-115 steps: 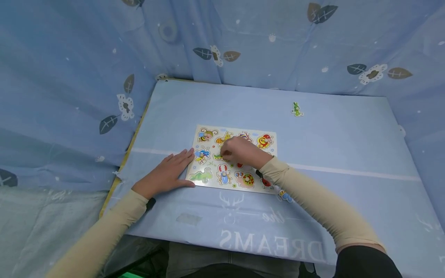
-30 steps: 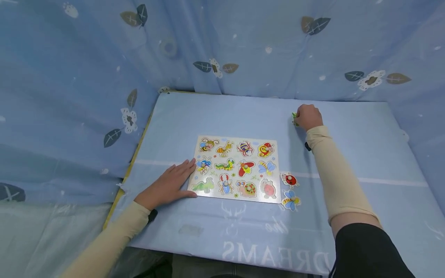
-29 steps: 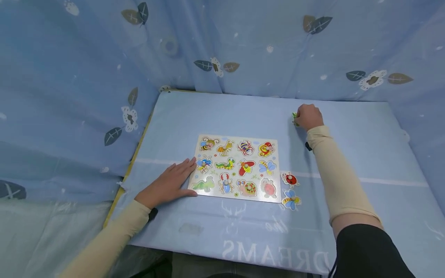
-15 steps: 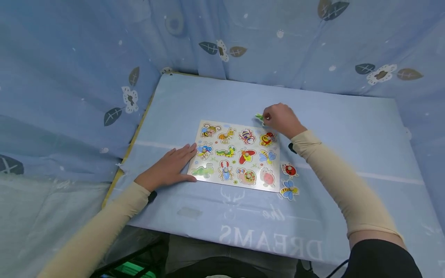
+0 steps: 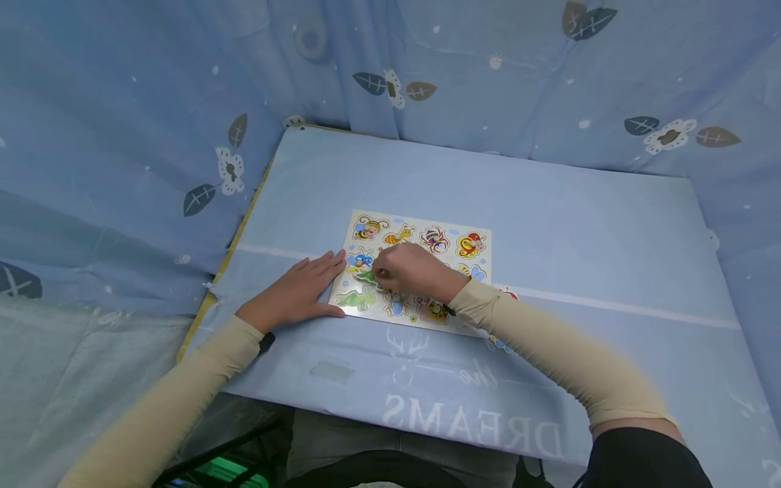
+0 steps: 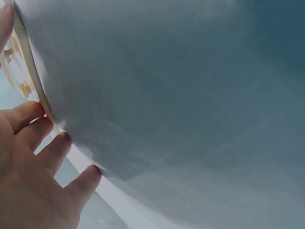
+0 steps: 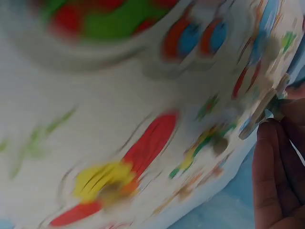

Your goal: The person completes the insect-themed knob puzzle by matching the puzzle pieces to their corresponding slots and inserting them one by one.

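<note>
A white puzzle board [image 5: 377, 313] with knobbed insect pieces lies on the cloth-covered table. My left hand [image 5: 293, 291] rests at its left edge, fingers straight; in the left wrist view the fingertips of that hand [image 6: 38, 167] meet the board's edge [image 6: 33, 71]. Over the board's left half, my right hand [image 5: 417, 271] pinches a green insect puzzle piece [image 5: 366, 276], partly hidden by the fingers. The right wrist view shows the piece [image 7: 259, 114] edge-on at the fingertips of the right hand [image 7: 281, 167]. A pale green printed recess [image 5: 356, 299] sits at the board's lower left corner.
Right of the board, a blue-winged bee piece [image 5: 500, 344] and a red ladybug piece [image 5: 509, 293] lie largely covered by the right sleeve [image 5: 549, 352]. Patterned curtains [image 5: 488, 88] stand behind the table. Below its front edge is a green basket [image 5: 234, 471].
My right hand took the green insect piece from the table's back right and carried it left and nearer, over the board. The left hand stays at the board's edge.
</note>
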### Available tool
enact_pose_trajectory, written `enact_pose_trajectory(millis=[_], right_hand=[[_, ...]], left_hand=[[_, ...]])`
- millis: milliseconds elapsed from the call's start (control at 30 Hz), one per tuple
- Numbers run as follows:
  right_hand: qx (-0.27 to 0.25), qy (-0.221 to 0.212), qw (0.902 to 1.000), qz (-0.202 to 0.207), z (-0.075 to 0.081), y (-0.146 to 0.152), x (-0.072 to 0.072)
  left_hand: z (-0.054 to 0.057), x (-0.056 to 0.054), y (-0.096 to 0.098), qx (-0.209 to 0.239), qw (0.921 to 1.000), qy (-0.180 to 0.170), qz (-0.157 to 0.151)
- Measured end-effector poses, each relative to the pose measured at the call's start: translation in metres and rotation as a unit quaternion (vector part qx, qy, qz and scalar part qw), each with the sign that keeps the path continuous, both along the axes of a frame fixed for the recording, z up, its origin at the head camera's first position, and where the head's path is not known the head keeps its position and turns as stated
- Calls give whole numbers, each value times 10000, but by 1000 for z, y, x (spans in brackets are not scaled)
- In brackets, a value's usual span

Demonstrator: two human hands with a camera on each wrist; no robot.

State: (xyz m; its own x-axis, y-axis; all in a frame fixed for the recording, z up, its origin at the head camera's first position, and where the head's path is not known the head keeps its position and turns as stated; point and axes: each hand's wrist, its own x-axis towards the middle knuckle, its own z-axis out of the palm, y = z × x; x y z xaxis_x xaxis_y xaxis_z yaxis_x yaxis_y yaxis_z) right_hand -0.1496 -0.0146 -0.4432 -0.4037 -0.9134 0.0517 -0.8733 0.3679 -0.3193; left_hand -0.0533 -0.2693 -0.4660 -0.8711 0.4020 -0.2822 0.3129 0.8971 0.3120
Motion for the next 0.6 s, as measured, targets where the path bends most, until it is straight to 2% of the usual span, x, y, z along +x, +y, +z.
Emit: enact_pose_trajectory(millis=[300, 600], right_hand=[[289, -23, 9979, 583, -9, -29, 24], [612, 145, 9964, 574, -4, -33, 30]], left_hand=[[2, 0, 0, 79, 10000, -9, 27], [1, 0, 0, 112, 9999, -44, 44]])
